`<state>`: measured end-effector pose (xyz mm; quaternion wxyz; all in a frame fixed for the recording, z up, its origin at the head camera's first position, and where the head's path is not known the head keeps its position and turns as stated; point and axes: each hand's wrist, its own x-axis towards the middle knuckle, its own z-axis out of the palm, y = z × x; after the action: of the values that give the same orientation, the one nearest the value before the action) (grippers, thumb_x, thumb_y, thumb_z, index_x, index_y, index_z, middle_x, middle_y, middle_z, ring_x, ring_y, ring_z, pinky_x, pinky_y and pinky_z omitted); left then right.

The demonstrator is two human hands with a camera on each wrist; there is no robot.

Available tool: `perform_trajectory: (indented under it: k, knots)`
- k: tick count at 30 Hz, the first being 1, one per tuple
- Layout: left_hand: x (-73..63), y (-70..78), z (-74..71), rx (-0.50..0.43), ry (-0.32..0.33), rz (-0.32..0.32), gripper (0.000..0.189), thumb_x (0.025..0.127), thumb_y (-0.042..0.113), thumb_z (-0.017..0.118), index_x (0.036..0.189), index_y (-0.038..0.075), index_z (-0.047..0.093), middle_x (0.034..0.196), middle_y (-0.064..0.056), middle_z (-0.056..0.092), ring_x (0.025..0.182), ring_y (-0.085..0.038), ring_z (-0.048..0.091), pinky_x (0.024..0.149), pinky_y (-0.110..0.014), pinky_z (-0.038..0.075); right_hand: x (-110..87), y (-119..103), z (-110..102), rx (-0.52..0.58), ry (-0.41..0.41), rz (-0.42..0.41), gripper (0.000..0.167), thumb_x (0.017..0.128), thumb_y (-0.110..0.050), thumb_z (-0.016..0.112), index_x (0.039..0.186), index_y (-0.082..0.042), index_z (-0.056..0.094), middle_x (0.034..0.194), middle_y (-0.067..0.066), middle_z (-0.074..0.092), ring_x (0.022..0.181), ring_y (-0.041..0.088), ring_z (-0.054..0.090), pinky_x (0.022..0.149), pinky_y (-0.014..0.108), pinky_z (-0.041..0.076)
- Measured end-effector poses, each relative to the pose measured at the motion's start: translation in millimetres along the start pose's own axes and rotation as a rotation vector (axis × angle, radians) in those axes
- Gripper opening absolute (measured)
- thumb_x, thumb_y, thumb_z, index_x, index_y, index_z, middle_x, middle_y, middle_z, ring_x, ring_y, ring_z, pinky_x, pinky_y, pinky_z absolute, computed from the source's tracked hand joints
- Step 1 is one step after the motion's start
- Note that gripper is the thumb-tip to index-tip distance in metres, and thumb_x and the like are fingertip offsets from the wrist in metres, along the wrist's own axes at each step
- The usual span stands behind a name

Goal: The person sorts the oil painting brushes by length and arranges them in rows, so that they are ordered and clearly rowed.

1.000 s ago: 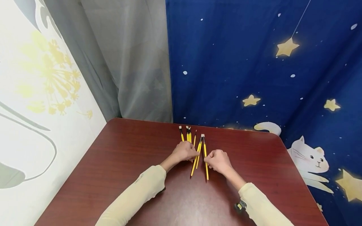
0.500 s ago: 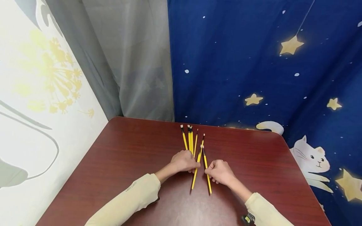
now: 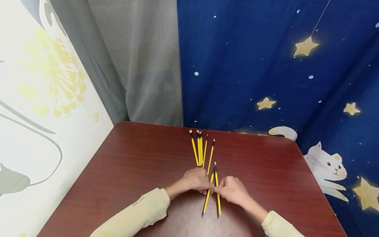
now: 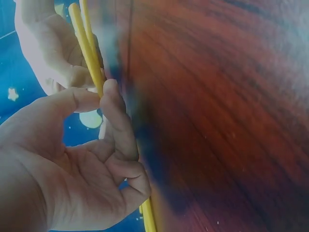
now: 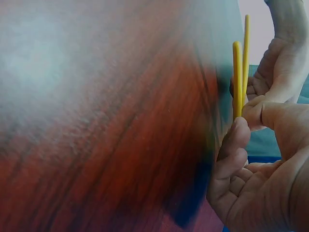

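With thumb and fingertips, my left hand (image 3: 196,179) pinches a yellow-handled paintbrush (image 3: 206,201), also seen as a yellow handle (image 4: 86,46) in the left wrist view. My right hand (image 3: 234,190) pinches a second yellow paintbrush (image 3: 218,201) by its handle, close beside the first. The pale bristle ends of both brushes meet at the far end, and their handles spread apart toward me. In the right wrist view, the second brush's handle (image 5: 237,72) rises from the right fingertips. Just beyond the left hand lies a thin paintbrush (image 3: 211,156), slanted.
Several more yellow paintbrushes (image 3: 199,151) with black ferrules lie fanned on the dark red wooden table (image 3: 142,148), bristles facing the far edge. Behind the table hang a grey curtain (image 3: 148,65) and a blue star-printed curtain (image 3: 237,65). A white printed panel (image 3: 29,131) stands at left.
Both hands have moved toward me across the table, drawing their two paintbrushes away from the others. The slanted thin brush, earlier overlapped by the left hand's brush, now lies apart on the table.
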<state>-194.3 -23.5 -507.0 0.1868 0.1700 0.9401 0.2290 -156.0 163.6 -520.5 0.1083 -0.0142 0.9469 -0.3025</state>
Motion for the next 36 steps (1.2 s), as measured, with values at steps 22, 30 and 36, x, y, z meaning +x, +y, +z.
perform_trajectory:
  k: [22,30,36]
  knots:
    - [-14.0,4.4,1.8,0.094,-0.132,0.01,0.024,0.08,0.034,0.077,0.058,0.025,0.072,0.045,0.012,0.058,0.049,-0.009,0.06,0.049,-0.026,0.037,-25.4,-7,21,-0.204,0.034,-0.095,0.043,0.075,-0.041,0.08,0.048,-0.028,0.049,0.046,-0.016,0.035,0.048,0.009,0.039,0.046,0.034,0.033]
    - [-13.6,3.4,1.5,0.122,-0.157,0.045,0.023,0.079,0.03,0.077,0.056,0.028,0.072,0.046,0.014,0.058,0.049,-0.005,0.055,0.051,-0.025,0.038,-29.1,-7,24,-0.186,0.018,-0.143,0.039,0.073,-0.032,0.076,0.046,-0.029,0.047,0.044,-0.019,0.031,0.046,0.007,0.035,0.043,0.033,0.031]
    - [-12.6,3.4,-1.8,0.094,-0.228,0.091,0.025,0.083,0.022,0.077,0.058,0.024,0.073,0.045,0.013,0.059,0.047,-0.004,0.055,0.049,-0.021,0.035,-30.8,-4,20,-0.12,-0.023,-0.186,0.034,0.082,-0.029,0.079,0.054,-0.03,0.06,0.046,-0.02,0.047,0.048,0.006,0.046,0.047,0.031,0.036]
